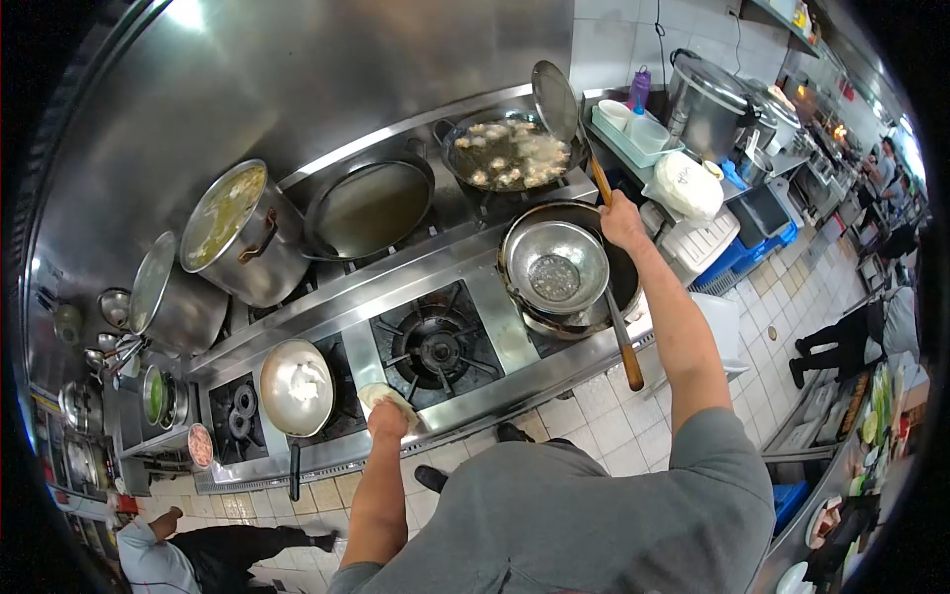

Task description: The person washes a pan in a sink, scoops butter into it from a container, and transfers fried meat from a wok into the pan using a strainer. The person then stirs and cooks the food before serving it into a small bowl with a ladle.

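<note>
My right hand (622, 220) is closed around the wooden handle of a round mesh skimmer (554, 99). The skimmer's disc is tilted up at the right rim of a wok (447, 134), where pale battered pieces (510, 148) float in oil. Below that hand, a perforated metal strainer bowl (556, 249) rests over a dark pan, and a wooden-handled utensil (623, 342) leans across the pan's edge. At the stove's front edge, my left hand (387, 422) is closed on a pale folded cloth (381, 397), beside a bare burner (438, 345).
A frying pan (297, 388) sits on the stove, its handle jutting outward. Behind are a wok of dark oil (371, 208) and two tall pots, one a stockpot (262, 267) of yellowish liquid. A co-worker (188, 549) stands at lower left. Counters with containers line the right.
</note>
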Demonstrator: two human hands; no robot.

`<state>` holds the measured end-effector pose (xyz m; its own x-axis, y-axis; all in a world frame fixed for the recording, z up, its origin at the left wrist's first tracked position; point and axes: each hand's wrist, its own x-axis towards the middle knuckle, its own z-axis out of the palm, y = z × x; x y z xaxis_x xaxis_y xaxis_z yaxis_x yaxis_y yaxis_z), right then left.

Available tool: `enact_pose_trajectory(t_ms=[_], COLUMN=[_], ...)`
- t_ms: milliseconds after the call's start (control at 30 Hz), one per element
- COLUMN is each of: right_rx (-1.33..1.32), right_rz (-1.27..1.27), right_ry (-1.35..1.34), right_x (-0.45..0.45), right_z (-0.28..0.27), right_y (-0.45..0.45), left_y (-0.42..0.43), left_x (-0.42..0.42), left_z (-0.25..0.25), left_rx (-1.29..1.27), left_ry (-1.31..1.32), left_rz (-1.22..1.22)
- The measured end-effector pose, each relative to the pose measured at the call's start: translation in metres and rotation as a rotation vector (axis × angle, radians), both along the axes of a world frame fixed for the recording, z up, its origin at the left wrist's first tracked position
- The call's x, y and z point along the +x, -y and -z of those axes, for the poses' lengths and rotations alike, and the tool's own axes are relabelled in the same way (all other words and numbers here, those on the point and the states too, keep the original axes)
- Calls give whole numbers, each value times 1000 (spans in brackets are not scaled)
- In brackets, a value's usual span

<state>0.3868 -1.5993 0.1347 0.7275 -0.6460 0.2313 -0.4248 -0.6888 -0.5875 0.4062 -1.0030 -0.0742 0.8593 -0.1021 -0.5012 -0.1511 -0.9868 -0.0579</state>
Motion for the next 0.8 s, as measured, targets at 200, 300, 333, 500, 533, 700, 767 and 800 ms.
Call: enact_pose_trajectory(t_ms=[200, 300, 333, 500, 533, 700, 767, 800], right_rx=[-124, 655, 655, 1176, 1177, 810, 603, 394], right_rz=[-39, -65, -65, -129, -128, -135, -91, -46], right_ry=[-5, 111, 111, 333, 330, 187, 77, -30], right_x=[-4, -4, -5, -16, -17, -19, -22, -23], right_z=[23, 26, 30, 30, 32, 26, -3, -12], right_y=[10, -3, -4, -19, -20, -22, -39, -46], left_y=[-4, -3, -2, -3, -4, -6, 1, 1], left_x=[2, 0, 0, 0, 1, 1, -5, -4], left_z=[14, 10, 6, 7, 10, 12, -11, -11], left_rx=[-16, -31, -29, -40, -41, -69, -87, -87], left_ry=[96, 102, 89, 80, 87, 108, 85, 85], left_rz=[-3, -19, -15, -36, -34, -19, 20, 18])
